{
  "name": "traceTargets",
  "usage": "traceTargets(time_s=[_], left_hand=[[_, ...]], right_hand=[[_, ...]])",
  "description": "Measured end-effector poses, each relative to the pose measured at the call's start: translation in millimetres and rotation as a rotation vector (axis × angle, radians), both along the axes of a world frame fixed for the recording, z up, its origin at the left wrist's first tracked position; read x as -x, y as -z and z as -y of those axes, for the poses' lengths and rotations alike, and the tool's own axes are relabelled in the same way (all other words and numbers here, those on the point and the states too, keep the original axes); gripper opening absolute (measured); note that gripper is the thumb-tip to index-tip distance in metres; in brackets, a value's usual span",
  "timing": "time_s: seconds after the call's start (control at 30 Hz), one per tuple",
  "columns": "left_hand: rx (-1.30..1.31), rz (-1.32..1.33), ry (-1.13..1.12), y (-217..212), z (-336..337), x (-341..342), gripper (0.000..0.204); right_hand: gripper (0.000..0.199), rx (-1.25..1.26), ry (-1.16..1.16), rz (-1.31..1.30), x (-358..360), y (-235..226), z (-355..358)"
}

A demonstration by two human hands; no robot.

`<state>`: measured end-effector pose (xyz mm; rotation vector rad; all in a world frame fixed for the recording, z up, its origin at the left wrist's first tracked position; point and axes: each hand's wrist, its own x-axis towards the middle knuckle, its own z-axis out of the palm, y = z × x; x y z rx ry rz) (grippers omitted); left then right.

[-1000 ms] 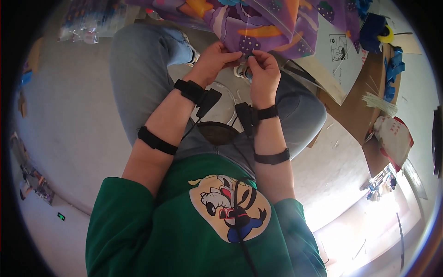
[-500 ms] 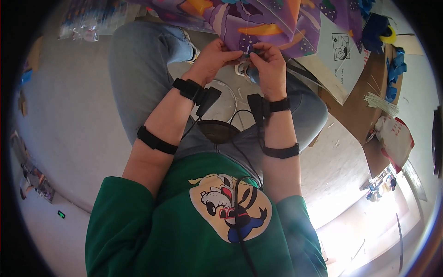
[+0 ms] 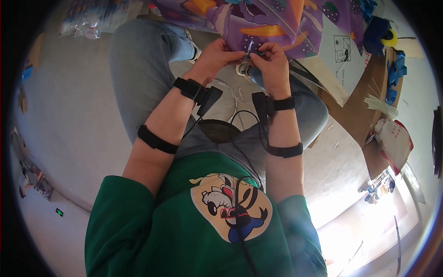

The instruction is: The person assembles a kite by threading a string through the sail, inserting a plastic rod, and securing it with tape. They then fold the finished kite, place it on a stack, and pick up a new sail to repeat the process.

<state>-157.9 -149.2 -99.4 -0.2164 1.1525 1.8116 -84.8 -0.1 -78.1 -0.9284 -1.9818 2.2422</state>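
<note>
A purple patterned sheet (image 3: 263,21) with orange and blue shapes lies across my knees at the top of the view. My left hand (image 3: 217,55) pinches its near edge from the left. My right hand (image 3: 272,62) pinches the same edge from the right, fingertips almost touching the left ones. A small pale piece sits between the fingertips, too small to identify. Both wrists carry black straps with small boxes and cables.
I sit in blue jeans (image 3: 138,69) and a green shirt (image 3: 184,231) on a grey floor. A brown cardboard sheet (image 3: 355,111) with white paper (image 3: 341,51), blue pieces (image 3: 397,69) and a red-white bag (image 3: 392,141) lies to the right. A clear plastic packet (image 3: 92,18) lies top left.
Both hands have moved up and away from my lap to the edge of the purple sheet, staying close together.
</note>
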Motion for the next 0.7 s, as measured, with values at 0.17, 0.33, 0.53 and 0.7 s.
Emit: traceTargets(time_s=[0.17,0.33,0.53,0.7], left_hand=[[-0.003,0.001,-0.005,3.7,1.1,-0.2,0.033],[0.004,-0.001,-0.001,1.5,0.5,-0.1,0.032],[-0.039,0.023,-0.014,-3.2,1.4,0.2,0.032],[-0.023,0.009,0.018,-1.2,3.4,0.3,0.032]], right_hand=[[0.023,-0.007,-0.012,0.003,0.9,-1.9,0.3],[0.023,0.032,-0.039,0.012,1.8,-4.6,-3.1],[0.023,-0.013,-0.089,0.01,3.6,-5.6,-4.1],[0.024,-0.083,-0.108,0.01,3.4,-2.5,-4.2]])
